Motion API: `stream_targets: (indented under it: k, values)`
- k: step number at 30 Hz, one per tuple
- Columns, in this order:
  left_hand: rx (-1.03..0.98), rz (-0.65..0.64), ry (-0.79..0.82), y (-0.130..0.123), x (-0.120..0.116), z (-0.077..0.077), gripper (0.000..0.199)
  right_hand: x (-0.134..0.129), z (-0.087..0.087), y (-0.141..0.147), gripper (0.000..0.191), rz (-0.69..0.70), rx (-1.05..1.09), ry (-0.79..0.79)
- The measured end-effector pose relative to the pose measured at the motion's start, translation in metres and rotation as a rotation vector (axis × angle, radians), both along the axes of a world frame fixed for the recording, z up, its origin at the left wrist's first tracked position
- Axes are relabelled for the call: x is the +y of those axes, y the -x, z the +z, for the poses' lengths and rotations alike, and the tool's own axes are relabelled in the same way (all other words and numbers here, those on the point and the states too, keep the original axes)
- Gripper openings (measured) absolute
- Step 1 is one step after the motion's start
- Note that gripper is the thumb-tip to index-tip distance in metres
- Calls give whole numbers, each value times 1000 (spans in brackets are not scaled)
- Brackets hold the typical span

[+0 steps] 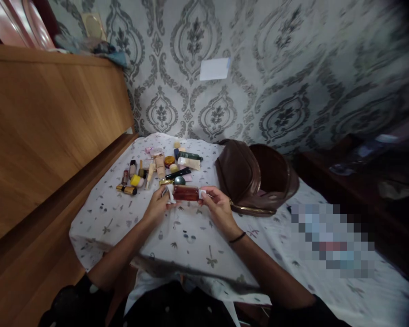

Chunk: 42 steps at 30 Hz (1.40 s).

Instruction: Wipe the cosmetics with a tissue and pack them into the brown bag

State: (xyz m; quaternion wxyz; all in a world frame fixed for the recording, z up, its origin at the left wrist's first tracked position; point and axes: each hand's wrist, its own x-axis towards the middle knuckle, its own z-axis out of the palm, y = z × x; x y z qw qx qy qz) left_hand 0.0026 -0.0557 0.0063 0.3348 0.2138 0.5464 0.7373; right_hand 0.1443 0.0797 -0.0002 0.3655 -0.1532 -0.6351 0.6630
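A clear bottle of reddish-brown liquid (186, 193) lies sideways between my two hands, above the near part of the printed cloth. My right hand (221, 209) is closed on its white-capped end, thumb on the cap. At the bottle's other end, my left hand (157, 208) pinches a white tissue or wipe (171, 194) against it. Just beyond the left hand are a round dark-green item (179, 180), a black tube (177, 173) and a black-and-gold tube (126, 190) lying on its side.
Several cosmetics surround a beige bottle (160, 166) and an amber jar (169, 161). A brown leather bag (236, 170) stands unzipped on the right. Wooden furniture (54, 113) borders the left; patterned wallpaper (218, 109) rises behind. A pixelated patch covers something at right.
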Motion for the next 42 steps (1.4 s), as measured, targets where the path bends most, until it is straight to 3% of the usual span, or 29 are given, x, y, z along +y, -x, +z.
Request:
stream_targets:
  k: [4,8,13,16,19,23,26,30,36,42]
  values:
    - [-182,-92,-27,-9,-3,9,27,0,20,-15,31,54,-23,-116]
    - [-263,-189,49,-16,3,18,21,3,42,-41,35,133,-21,-146]
    - [-266,-364,109,-43,26,39,26,17,79,-88,30,69,-55,-212]
    - [-49,-497,68,-62,42,56,28,36,107,-116,31,-73,-104,-309]
    - [316,-583,19,-78,60,75,32,60,133,-138,35,-219,-155,-446]
    - [755,-641,-8,-99,88,89,37,91,151,-150,38,-298,-234,-570]
    - [920,-640,-15,-113,109,81,48,112,155,-150,41,-276,-317,-622]
    - [957,-703,38,-122,125,57,52,129,166,-147,40,-288,-474,-748]
    - [955,-754,-18,-119,118,30,54,139,188,-142,19,-382,-699,-1070]
    - [942,-807,-19,-118,119,13,63,147,178,-126,5,-322,-974,-1221]
